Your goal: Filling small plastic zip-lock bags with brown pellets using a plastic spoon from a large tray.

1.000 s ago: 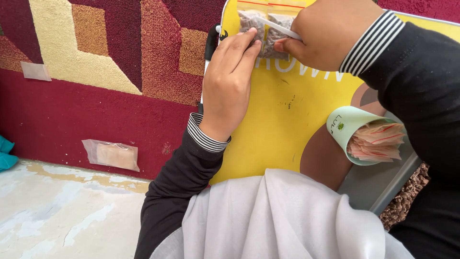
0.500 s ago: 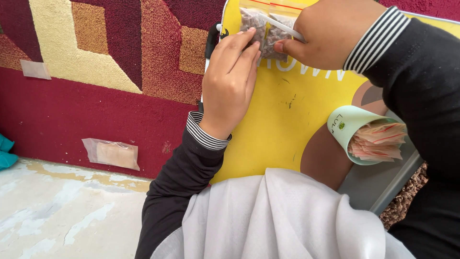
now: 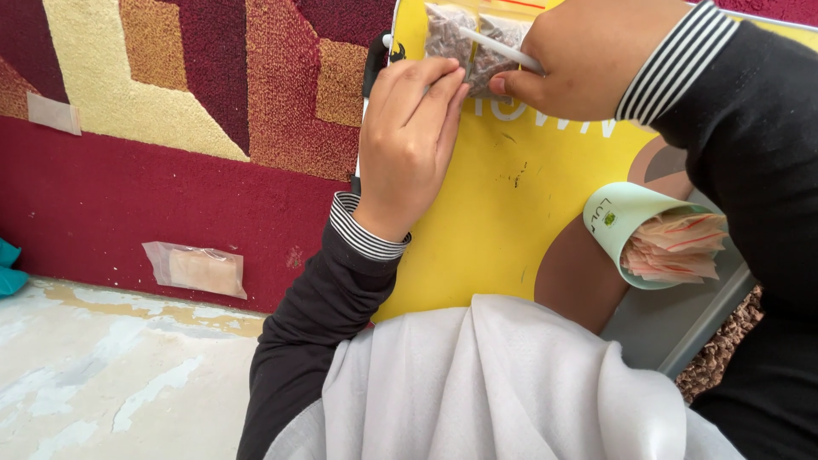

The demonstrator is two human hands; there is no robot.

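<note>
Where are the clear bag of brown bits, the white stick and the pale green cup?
clear bag point(image 3: 456, 32), head view, on its left half.
white stick point(image 3: 498, 47), head view, mid-length across the bag.
pale green cup point(image 3: 615, 223), head view, on its outer wall.

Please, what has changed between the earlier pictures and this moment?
Almost nothing. The left hand still presses the small clear bag on the yellow board, and the right hand keeps the white stick on it. The pale green cup stays put.

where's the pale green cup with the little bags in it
In the head view the pale green cup lies on its side at the right of the yellow board, below the right hand, stuffed with small bags.
</note>
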